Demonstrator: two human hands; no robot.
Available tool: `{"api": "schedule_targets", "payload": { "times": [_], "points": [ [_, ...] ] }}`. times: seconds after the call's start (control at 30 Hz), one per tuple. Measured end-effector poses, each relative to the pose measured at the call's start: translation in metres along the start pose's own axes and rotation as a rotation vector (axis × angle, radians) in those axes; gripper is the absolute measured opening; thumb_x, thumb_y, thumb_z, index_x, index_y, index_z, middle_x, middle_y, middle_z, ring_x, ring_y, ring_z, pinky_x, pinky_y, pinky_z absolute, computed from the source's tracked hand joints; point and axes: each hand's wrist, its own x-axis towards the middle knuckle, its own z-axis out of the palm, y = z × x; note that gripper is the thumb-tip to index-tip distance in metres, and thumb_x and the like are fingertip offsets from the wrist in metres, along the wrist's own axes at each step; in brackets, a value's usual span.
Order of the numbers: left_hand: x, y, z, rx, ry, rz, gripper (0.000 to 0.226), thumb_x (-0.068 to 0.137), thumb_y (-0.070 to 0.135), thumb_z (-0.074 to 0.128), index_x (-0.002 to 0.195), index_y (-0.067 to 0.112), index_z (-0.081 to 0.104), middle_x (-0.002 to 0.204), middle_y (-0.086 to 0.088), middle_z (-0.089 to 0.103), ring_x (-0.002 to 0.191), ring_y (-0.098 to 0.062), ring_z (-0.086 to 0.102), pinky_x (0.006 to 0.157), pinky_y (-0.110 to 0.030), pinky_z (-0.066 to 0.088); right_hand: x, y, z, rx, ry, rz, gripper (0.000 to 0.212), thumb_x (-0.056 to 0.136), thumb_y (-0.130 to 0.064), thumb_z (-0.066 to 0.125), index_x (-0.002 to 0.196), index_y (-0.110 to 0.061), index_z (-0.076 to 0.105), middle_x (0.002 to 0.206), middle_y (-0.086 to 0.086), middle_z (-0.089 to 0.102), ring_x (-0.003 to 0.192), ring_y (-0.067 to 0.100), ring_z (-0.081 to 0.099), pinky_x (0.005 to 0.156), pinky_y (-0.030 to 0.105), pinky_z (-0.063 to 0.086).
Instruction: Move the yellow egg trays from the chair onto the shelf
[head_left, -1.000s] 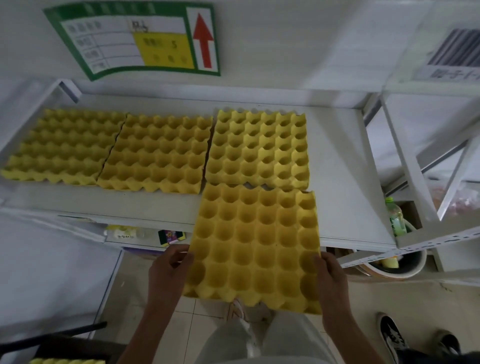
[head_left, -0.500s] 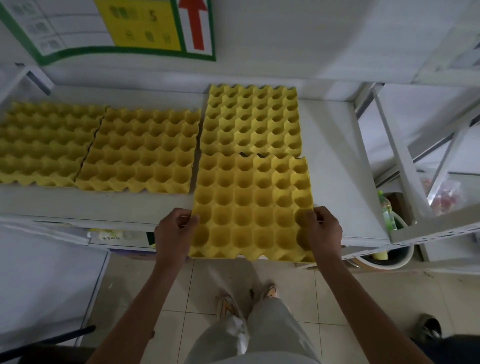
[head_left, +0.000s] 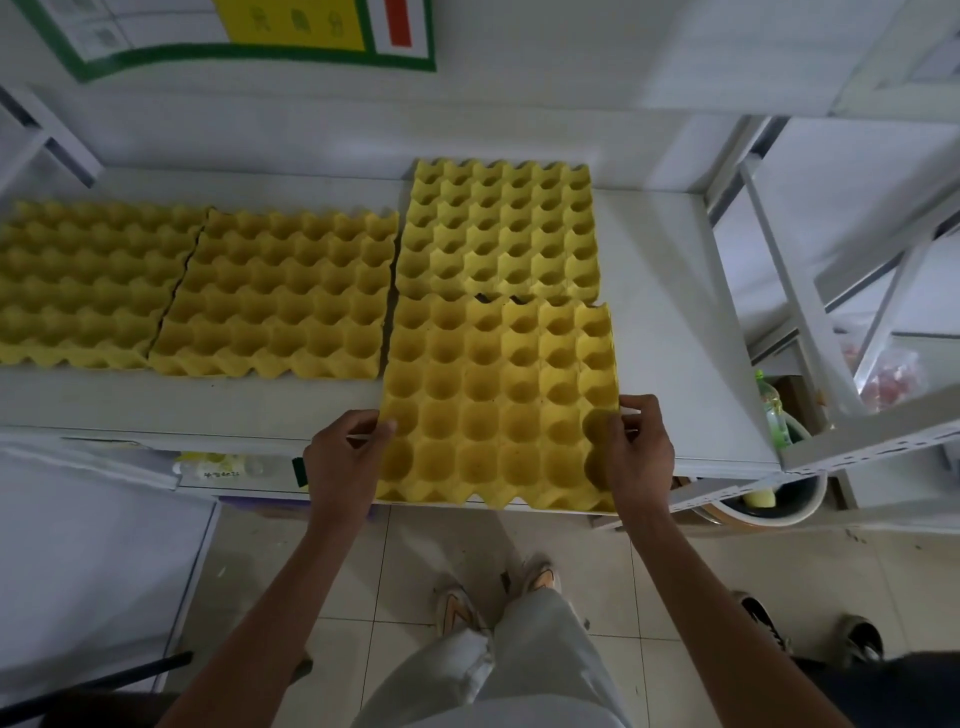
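Far left on the white shelf (head_left: 670, 322): one yellow egg tray, leftmost tray (head_left: 88, 286), cut by the frame edge. Just beside it, edges touching, a middle tray (head_left: 280, 296). Next right, a back tray (head_left: 498, 228) set deeper toward the wall. In front of that, the front tray (head_left: 498, 400), its far edge overlapping the back tray's near edge, its near edge hanging past the shelf lip.

Left hand (head_left: 345, 457) closed on the front tray's left edge, thumb on top. Right hand (head_left: 636, 447) pinching its right edge likewise.

Green-bordered sign (head_left: 249, 31) on the wall above. Lower shelf under the lip holds small items, too dim to name. Tiled floor (head_left: 405, 587) below, the person's shoes near the shelf; another pair of shoes (head_left: 810, 629) at right.

Right of the shelf, a round bucket (head_left: 779, 506) on the floor, with a green-capped bottle (head_left: 774, 410) standing in it and something pale yellow.
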Motion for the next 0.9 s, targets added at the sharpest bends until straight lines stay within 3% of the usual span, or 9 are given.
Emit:
{"api": "schedule_targets", "payload": {
  "times": [0.1, 0.2, 0.3, 0.43, 0.53, 0.63, 0.77, 0.9],
  "points": [
    [0.001, 0.0, 0.001, -0.01, -0.002, 0.003, 0.015, 0.091, 0.033, 0.075, 0.096, 0.018, 0.078, 0.081, 0.015, 0.072, 0.079, 0.007, 0.066, 0.068, -0.005, 0.043, 0.001, 0.001, 0.0, -0.005, 0.003, -0.014, 0.014, 0.1, -0.031, 0.054, 0.114, -0.029, 0.056, 0.093, -0.001, 0.072, 0.084, 0.021, 0.069, 0.07, 0.039, 0.06],
    [-0.001, 0.0, -0.002, -0.009, -0.035, -0.009, 0.019, 0.091, 0.035, 0.074, 0.098, 0.018, 0.077, 0.085, 0.011, 0.074, 0.081, 0.008, 0.065, 0.067, -0.001, 0.041, 0.0, 0.002, -0.002, 0.014, -0.016, -0.002, 0.015, 0.099, -0.03, 0.055, 0.114, -0.029, 0.057, 0.095, -0.001, 0.072, 0.086, 0.02, 0.069, 0.071, 0.04, 0.06],
    [-0.005, 0.002, -0.009, -0.024, -0.071, -0.034, 0.023, 0.092, 0.037, 0.074, 0.102, 0.017, 0.076, 0.091, 0.008, 0.075, 0.083, 0.005, 0.065, 0.069, -0.007, 0.043, -0.005, -0.003, -0.006, 0.024, -0.041, 0.015, 0.018, 0.099, -0.029, 0.057, 0.117, -0.029, 0.057, 0.097, 0.0, 0.072, 0.089, 0.022, 0.069, 0.075, 0.044, 0.061],
    [-0.011, 0.009, -0.019, -0.008, -0.09, -0.079, 0.024, 0.091, 0.043, 0.073, 0.105, 0.023, 0.073, 0.092, 0.013, 0.072, 0.085, 0.005, 0.063, 0.068, -0.01, 0.041, -0.009, -0.01, -0.014, -0.03, -0.101, 0.027, 0.033, 0.098, -0.031, 0.057, 0.129, -0.029, 0.047, 0.102, 0.004, 0.07, 0.089, 0.029, 0.066, 0.074, 0.04, 0.056],
    [-0.015, 0.016, -0.031, -0.031, -0.08, -0.106, 0.028, 0.092, 0.046, 0.069, 0.109, 0.023, 0.07, 0.097, 0.01, 0.073, 0.088, -0.006, 0.069, 0.07, -0.022, 0.051, -0.007, -0.017, -0.02, -0.098, -0.156, 0.049, 0.046, 0.098, -0.033, 0.057, 0.14, -0.024, 0.039, 0.112, 0.01, 0.066, 0.095, 0.034, 0.064, 0.08, 0.045, 0.056],
    [-0.032, 0.02, -0.052, -0.007, -0.051, -0.127, 0.034, 0.096, 0.049, 0.059, 0.116, 0.023, 0.068, 0.112, 0.005, 0.072, 0.098, -0.017, 0.069, 0.086, -0.042, 0.058, -0.009, -0.024, -0.03, -0.173, -0.169, 0.01, 0.054, 0.097, -0.031, 0.061, 0.144, -0.016, 0.038, 0.129, 0.018, 0.063, 0.112, 0.04, 0.061, 0.091, 0.051, 0.054],
    [-0.083, 0.01, -0.092, 0.008, 0.03, -0.124, 0.04, 0.093, 0.05, 0.052, 0.113, 0.021, 0.071, 0.113, -0.001, 0.072, 0.101, -0.022, 0.07, 0.089, -0.048, 0.057, -0.023, -0.047, -0.036, -0.36, -0.13, -0.229, 0.064, 0.093, -0.023, 0.067, 0.148, -0.007, 0.038, 0.143, 0.027, 0.047, 0.129, 0.046, 0.044, 0.103, 0.058, 0.042],
    [-0.147, -0.015, -0.136, 0.238, 0.108, -0.196, 0.041, 0.094, 0.058, 0.048, 0.119, 0.03, 0.066, 0.117, 0.004, 0.069, 0.102, -0.019, 0.068, 0.089, -0.04, 0.056, -0.062, -0.084, -0.014, -0.504, -0.204, -0.646, 0.07, 0.09, -0.022, 0.068, 0.151, -0.004, 0.039, 0.147, 0.026, 0.045, 0.135, 0.045, 0.042, 0.106, 0.056, 0.038]
  ]
}}
